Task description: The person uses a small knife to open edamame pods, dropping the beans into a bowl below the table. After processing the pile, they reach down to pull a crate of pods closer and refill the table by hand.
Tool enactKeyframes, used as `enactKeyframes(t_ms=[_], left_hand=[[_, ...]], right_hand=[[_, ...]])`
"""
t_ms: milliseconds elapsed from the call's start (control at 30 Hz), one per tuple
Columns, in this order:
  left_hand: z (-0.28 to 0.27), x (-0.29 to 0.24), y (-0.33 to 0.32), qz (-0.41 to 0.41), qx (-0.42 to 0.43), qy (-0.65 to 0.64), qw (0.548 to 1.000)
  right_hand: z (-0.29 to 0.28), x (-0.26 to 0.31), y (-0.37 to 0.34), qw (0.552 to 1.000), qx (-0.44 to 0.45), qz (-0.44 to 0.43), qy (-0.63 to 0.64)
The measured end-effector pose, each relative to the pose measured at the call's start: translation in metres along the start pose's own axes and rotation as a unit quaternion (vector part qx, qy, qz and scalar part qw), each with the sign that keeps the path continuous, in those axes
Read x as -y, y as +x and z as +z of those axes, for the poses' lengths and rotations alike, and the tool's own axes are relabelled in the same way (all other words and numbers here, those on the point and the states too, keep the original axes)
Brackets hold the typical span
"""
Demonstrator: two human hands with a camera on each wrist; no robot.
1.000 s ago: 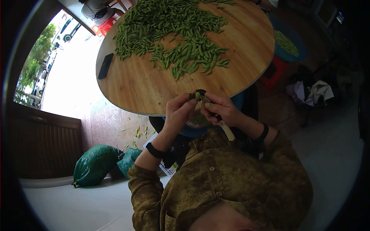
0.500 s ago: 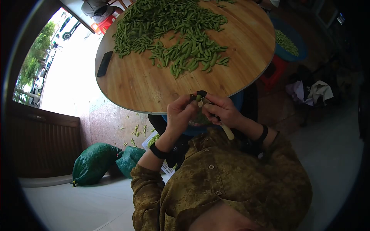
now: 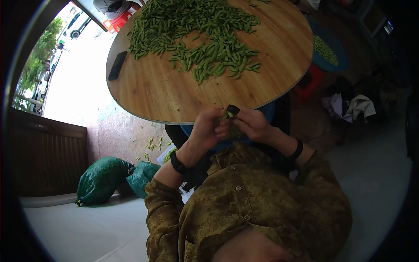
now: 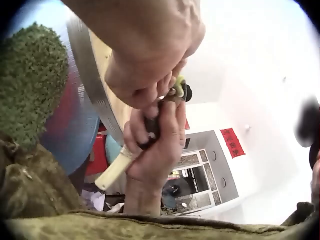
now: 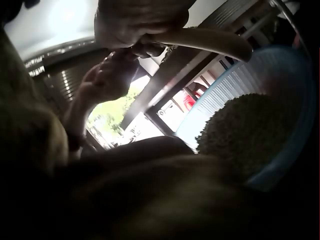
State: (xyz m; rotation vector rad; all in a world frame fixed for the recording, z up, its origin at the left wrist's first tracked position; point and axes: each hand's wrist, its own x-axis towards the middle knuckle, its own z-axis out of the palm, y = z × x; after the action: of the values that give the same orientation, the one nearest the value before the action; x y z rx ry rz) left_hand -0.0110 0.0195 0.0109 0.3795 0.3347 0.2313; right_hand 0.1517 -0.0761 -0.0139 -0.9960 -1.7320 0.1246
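In the head view the left hand [image 3: 208,127] and right hand [image 3: 256,124] meet fingertip to fingertip just off the table's near edge. A green pod [image 4: 180,86] shows at the left fingertips, which pinch it, partly hidden by both hands. Curled right fingers grip a pale handle [image 4: 116,171], whose other end is hidden; it also crosses the right wrist view [image 5: 212,42]. Something black [image 3: 233,109] covers a fingertip of the right hand. Beyond them, many green pods [image 3: 218,50] are heaped on the round wooden table [image 3: 152,94].
Under the hands is a blue basin [image 5: 210,95] of small green pieces [image 5: 245,130]. A black phone-like object [image 3: 117,66] lies on the table's left. Green sacks [image 3: 104,180] and a white basket [image 3: 165,155] stand on the floor; another blue basin [image 3: 335,50] is at right.
The right hand has turned, and the pale handle no longer shows in the head view. The pod at the fingertips has shifted and is less visible. Table and pods sit slightly higher in view.
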Motion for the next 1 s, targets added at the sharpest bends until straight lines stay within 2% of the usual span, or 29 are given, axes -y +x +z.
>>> enactKeyframes(t_ms=[33,67,100,133,167,200,233,267,300,333,400,433,533,600,633,667,700,733,800,900,1000], left_hand=[[-0.004,0.0,0.002,-0.046,0.027,-0.044,0.998],[-0.007,0.003,0.002,-0.045,0.027,-0.045,0.998],[-0.003,0.006,0.002,0.003,-0.041,0.055,0.998],[0.0,0.009,0.002,0.05,-0.11,0.155,0.98],[0.001,0.012,0.003,0.049,-0.111,0.155,0.98],[0.002,0.017,0.003,0.108,-0.146,0.189,0.965],[0.003,0.021,0.003,0.165,-0.18,0.221,0.944],[0.005,0.025,0.001,0.166,-0.181,0.222,0.944],[0.01,0.029,-0.001,0.21,-0.156,0.264,0.928],[0.013,0.031,-0.003,0.253,-0.129,0.304,0.909],[0.003,0.029,-0.007,0.248,-0.104,0.328,0.906],[-0.002,0.028,-0.008,0.241,-0.079,0.351,0.901],[-0.008,0.029,-0.007,0.254,-0.08,0.379,0.886],[-0.007,0.029,-0.009,0.261,-0.101,0.394,0.875],[-0.006,0.029,-0.009,0.266,-0.121,0.411,0.864],[-0.007,0.029,-0.008,0.266,-0.122,0.41,0.864],[-0.009,0.028,-0.007,0.297,-0.122,0.451,0.833],[-0.01,0.028,-0.007,0.326,-0.122,0.491,0.799],[-0.01,0.029,-0.009,0.325,-0.131,0.491,0.798],[-0.006,0.03,-0.017,0.3,-0.152,0.496,0.8],[0.004,0.025,-0.024,0.272,-0.167,0.515,0.796]], right_hand=[[0.001,-0.003,-0.007,1.0,0.002,0.001,0.0],[-0.001,-0.006,-0.014,0.998,0.02,0.006,-0.061],[-0.003,-0.003,-0.014,0.992,0.038,0.012,-0.122],[-0.002,0.001,-0.014,0.992,0.039,0.012,-0.121],[-0.004,0.007,-0.014,0.984,0.044,0.174,0.022],[-0.006,0.013,-0.012,0.93,0.047,0.327,0.164],[-0.007,0.015,-0.009,0.929,0.047,0.327,0.164],[-0.008,0.015,-0.007,0.859,0.015,0.411,0.306],[-0.008,0.015,-0.005,0.76,-0.017,0.481,0.437],[-0.009,0.015,-0.005,0.761,-0.018,0.479,0.438],[-0.01,0.014,-0.005,0.714,-0.001,0.486,0.504],[-0.011,0.016,-0.005,0.714,-0.001,0.485,0.504],[-0.01,0.02,-0.003,0.731,0.002,0.503,0.461],[-0.008,0.019,-0.006,0.781,0.017,0.488,0.389],[-0.007,0.019,-0.008,0.78,0.017,0.49,0.389],[-0.006,0.019,-0.011,0.865,0.054,0.416,0.275],[-0.005,0.017,-0.013,0.927,0.09,0.33,0.154],[-0.002,0.017,-0.017,0.926,0.092,0.331,0.156],[0.001,0.016,-0.023,0.975,0.078,0.198,0.061],[-0.004,0.015,-0.026,0.959,0.1,0.247,0.097],[-0.007,0.014,-0.025,0.957,0.097,0.252,0.11]])
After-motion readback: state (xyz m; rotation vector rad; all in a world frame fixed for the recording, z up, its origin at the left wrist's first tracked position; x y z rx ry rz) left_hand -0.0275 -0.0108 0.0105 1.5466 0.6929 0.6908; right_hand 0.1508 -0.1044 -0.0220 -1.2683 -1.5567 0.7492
